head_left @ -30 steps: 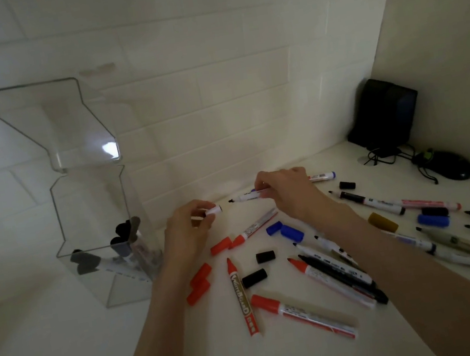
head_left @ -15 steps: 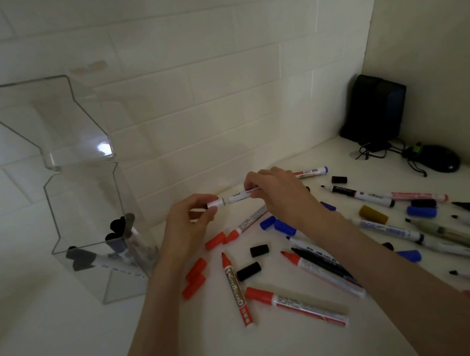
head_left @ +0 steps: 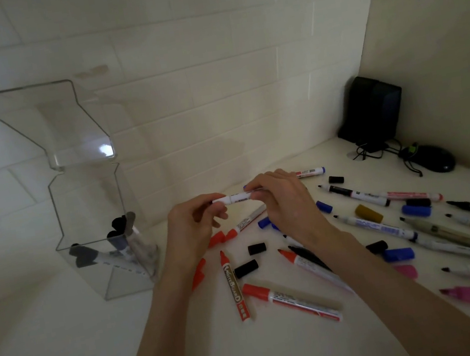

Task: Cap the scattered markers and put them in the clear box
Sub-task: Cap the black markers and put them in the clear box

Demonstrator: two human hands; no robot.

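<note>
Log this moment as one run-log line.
step: capping | left hand: pinches cap | right hand: grips marker | box: lid up, few markers inside | table: loose markers, caps

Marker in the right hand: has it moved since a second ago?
Yes. The marker has shifted left, toward the clear box, and its tip end now meets the cap pinched by the left hand.

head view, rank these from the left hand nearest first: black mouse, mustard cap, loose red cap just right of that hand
1. red cap: right beside the left hand, just below its fingers.
2. mustard cap: mid table, well off to the right among the uncapped markers.
3. black mouse: far right, back near the corner wall.
</note>
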